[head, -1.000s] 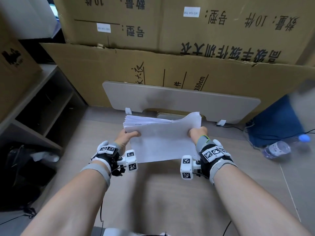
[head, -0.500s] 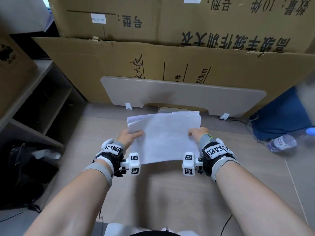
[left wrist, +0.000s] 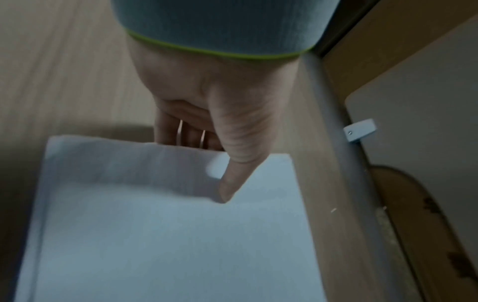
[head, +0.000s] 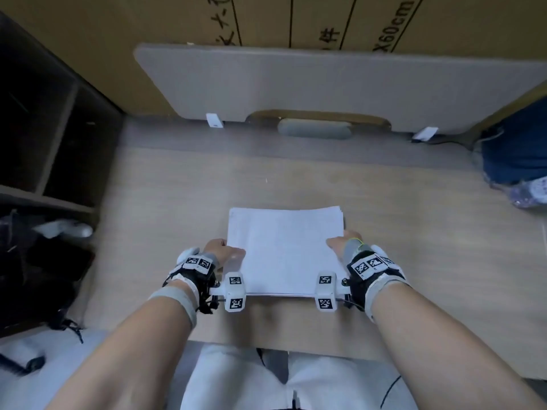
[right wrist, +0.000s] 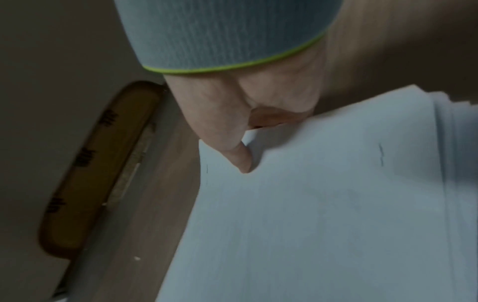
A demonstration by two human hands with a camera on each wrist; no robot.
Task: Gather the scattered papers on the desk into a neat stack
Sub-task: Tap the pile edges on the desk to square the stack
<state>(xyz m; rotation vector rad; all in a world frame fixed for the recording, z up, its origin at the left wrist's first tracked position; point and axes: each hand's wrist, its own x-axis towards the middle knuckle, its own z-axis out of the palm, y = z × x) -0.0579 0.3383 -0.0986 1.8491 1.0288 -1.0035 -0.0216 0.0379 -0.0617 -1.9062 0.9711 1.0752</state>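
A: Nearest first. What do the hands have?

B: Left hand (head: 220, 252) pinches the left edge of the paper stack (head: 285, 251), thumb (left wrist: 238, 163) flat on the top sheet, fingers tucked under the edge. Right hand (head: 340, 242) does the same on the right edge, thumb (right wrist: 232, 151) on top, fingers below. Both hands clamped on the stack, one per side, well apart

A: And the stack, where?

B: On the wooden desk (head: 177, 202), toward the near edge, square to the person. The head view reads as lying flat or very nearly so; I cannot tell if the underside fully touches

A: Tidy?

B: Mostly. Near and left edges look flush. At the right side the right wrist view shows a few sheets stepped out past the top one (right wrist: 452, 114), and the far right corner fans slightly

A: Anything loose farther out?

B: No stray sheets visible on the desk. Beyond it: a grey panel (head: 325, 81) standing against cardboard boxes (head: 177, 22), a plastic bottle (head: 529, 192) at far right beside a blue bag (head: 515, 149)

A: Progress, then?

B: My judgement: gathering done, task close to finished. Left to do: nudge the offset right edge flush, then let go
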